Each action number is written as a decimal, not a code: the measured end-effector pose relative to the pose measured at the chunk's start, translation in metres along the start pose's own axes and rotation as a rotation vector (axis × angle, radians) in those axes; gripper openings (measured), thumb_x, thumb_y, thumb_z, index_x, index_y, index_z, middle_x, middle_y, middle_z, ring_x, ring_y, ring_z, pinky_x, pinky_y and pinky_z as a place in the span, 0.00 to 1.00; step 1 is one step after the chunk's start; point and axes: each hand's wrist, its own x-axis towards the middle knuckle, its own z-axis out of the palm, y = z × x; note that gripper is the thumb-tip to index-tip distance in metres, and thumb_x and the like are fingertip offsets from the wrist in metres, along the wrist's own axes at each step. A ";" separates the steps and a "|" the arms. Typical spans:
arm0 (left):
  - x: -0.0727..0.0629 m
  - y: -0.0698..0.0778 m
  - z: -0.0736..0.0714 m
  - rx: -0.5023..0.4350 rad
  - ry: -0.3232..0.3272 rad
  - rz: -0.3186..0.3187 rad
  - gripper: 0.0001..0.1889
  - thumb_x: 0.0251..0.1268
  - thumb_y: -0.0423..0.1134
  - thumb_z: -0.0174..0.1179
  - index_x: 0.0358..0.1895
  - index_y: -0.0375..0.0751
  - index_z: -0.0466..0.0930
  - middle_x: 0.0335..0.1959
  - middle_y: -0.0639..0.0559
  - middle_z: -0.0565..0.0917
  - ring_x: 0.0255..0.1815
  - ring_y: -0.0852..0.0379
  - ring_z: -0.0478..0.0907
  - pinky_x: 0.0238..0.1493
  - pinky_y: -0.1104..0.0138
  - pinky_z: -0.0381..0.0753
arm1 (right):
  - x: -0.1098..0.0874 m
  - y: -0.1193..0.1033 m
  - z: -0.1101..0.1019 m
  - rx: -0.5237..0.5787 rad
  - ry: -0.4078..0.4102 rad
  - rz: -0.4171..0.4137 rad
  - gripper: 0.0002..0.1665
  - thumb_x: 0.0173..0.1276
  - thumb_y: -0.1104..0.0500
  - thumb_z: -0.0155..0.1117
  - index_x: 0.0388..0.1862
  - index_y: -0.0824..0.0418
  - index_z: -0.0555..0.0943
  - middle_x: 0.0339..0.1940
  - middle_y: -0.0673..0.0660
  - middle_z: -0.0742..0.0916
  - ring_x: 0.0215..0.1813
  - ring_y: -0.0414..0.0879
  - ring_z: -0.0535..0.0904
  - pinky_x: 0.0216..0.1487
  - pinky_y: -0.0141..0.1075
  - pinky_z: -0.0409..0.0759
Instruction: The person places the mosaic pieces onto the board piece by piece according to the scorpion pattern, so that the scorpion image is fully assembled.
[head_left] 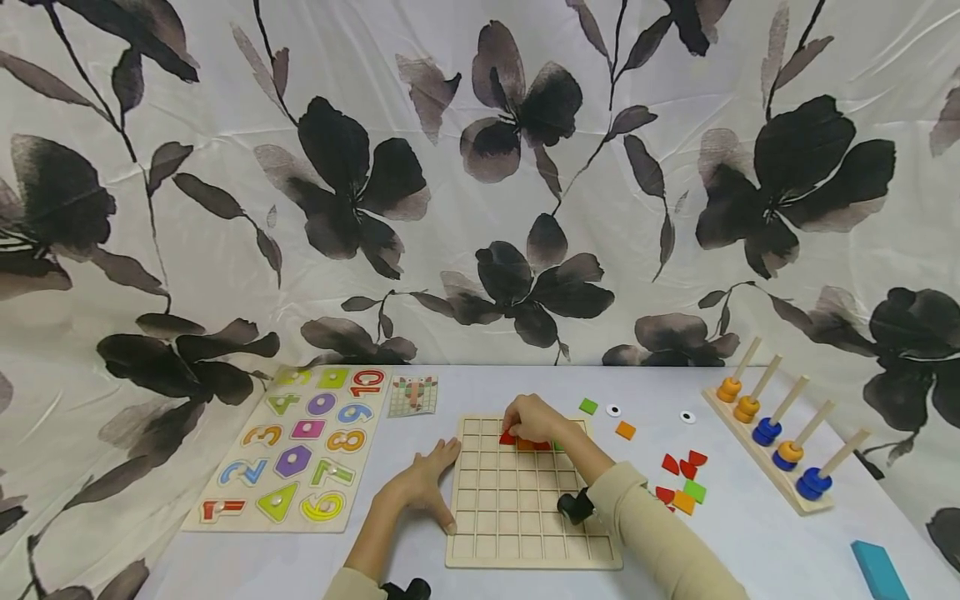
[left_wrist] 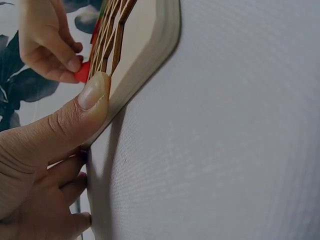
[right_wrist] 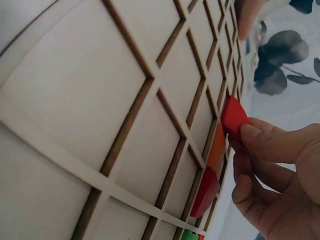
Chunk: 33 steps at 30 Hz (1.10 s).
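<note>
My right hand is over the far rows of a wooden grid board. Between its thumb and fingers it pinches a red tile with a curved edge, right at a cell of the grid. Beside that cell sit an orange tile and another red tile, with a green tile farther along. My left hand rests along the board's left side with fingers spread; its thumb touches the board's edge.
Loose red, green and orange tiles lie right of the board, with white rings farther back. A peg stand with orange and blue beads is beyond them. Left are a number puzzle and a pattern card. A blue block lies front right.
</note>
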 end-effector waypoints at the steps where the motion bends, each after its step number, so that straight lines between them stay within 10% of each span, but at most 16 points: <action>1: 0.000 0.000 0.000 0.002 0.001 -0.001 0.62 0.19 0.33 0.81 0.69 0.26 0.55 0.72 0.32 0.55 0.73 0.35 0.45 0.69 0.38 0.40 | 0.000 0.000 0.001 -0.006 0.000 0.010 0.07 0.59 0.72 0.62 0.29 0.64 0.84 0.28 0.54 0.86 0.34 0.45 0.80 0.40 0.38 0.80; 21: 0.000 0.000 0.001 -0.012 0.008 -0.001 0.62 0.16 0.32 0.81 0.69 0.27 0.56 0.72 0.32 0.55 0.74 0.35 0.45 0.69 0.38 0.38 | -0.011 0.000 0.008 0.018 -0.021 -0.003 0.08 0.59 0.71 0.64 0.36 0.66 0.87 0.37 0.58 0.88 0.39 0.50 0.83 0.37 0.34 0.82; 33: 0.000 -0.001 0.001 -0.013 0.010 -0.003 0.63 0.16 0.33 0.81 0.70 0.28 0.56 0.72 0.33 0.54 0.74 0.36 0.45 0.69 0.39 0.38 | -0.072 0.046 -0.034 0.124 0.202 0.057 0.16 0.63 0.71 0.57 0.49 0.74 0.79 0.30 0.57 0.84 0.28 0.41 0.71 0.27 0.30 0.71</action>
